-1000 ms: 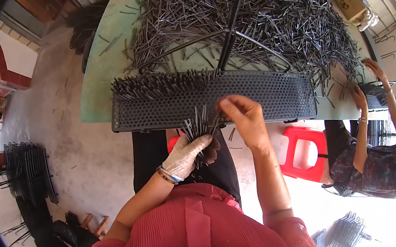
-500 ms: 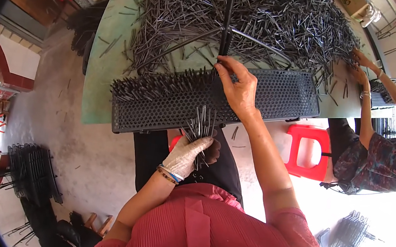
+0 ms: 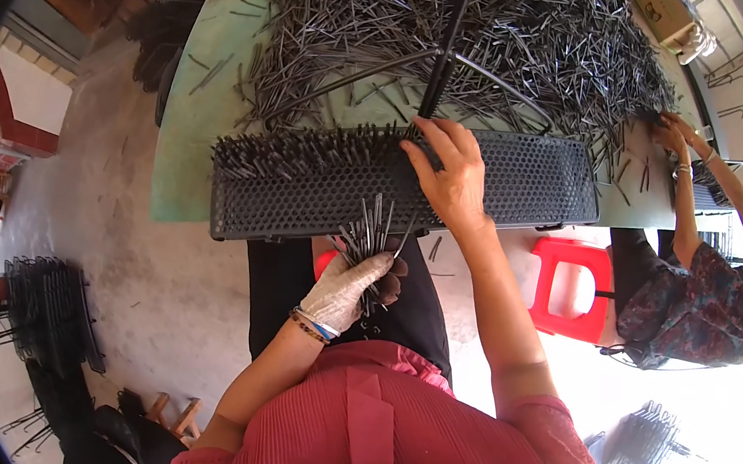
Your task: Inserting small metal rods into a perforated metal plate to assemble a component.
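Your left hand (image 3: 345, 288) is closed round a bunch of rods (image 3: 374, 225) near the rack (image 3: 519, 181); a slack grip could spill them. Your right hand (image 3: 450, 175) curls over the rack, its hold unclear; brushing the standing rods (image 3: 302, 155) could tilt them.

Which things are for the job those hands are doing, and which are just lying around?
Probably for the job:
- rods in the left hand
- tray under the right hand
- rod heap
- table

Probably just around:
- red stool
- box
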Demonstrator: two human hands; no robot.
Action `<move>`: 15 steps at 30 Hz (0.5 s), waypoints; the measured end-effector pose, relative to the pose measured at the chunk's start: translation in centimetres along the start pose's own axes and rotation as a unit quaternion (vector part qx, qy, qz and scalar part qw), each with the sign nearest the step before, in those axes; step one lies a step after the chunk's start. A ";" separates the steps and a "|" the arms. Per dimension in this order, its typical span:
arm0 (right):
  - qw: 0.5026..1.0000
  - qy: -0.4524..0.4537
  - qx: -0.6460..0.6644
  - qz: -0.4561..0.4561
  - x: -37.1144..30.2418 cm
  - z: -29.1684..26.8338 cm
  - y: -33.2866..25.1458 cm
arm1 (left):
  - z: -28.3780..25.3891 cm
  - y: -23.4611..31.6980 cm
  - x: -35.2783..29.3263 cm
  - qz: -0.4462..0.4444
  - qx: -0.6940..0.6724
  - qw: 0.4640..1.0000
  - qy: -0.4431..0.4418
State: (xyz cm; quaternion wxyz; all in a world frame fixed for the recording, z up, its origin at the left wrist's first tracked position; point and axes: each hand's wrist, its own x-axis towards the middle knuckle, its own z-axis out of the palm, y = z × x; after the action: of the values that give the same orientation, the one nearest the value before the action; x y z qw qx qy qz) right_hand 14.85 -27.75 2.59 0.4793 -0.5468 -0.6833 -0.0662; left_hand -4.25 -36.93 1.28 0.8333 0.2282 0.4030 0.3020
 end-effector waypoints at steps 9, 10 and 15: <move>0.808 -0.242 0.357 0.400 -3.3 -3.3 -5.0 | -0.6 0.5 -0.6 0.062 -0.043 0.997 -0.031; 0.809 -0.247 0.358 0.396 -3.3 -3.2 -5.0 | -1.0 0.3 -0.5 0.067 -0.046 0.996 -0.028; 0.862 -0.114 0.350 0.348 -0.9 -2.5 -6.1 | -2.5 0.3 -1.2 0.028 -0.062 0.997 -0.021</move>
State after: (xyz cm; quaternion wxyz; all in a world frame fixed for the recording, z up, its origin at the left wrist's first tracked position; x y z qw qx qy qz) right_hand 11.30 -32.32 5.89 0.5497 -0.5493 -0.4765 0.4112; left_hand -6.92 -37.23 0.70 0.8456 0.1934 0.3589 0.3445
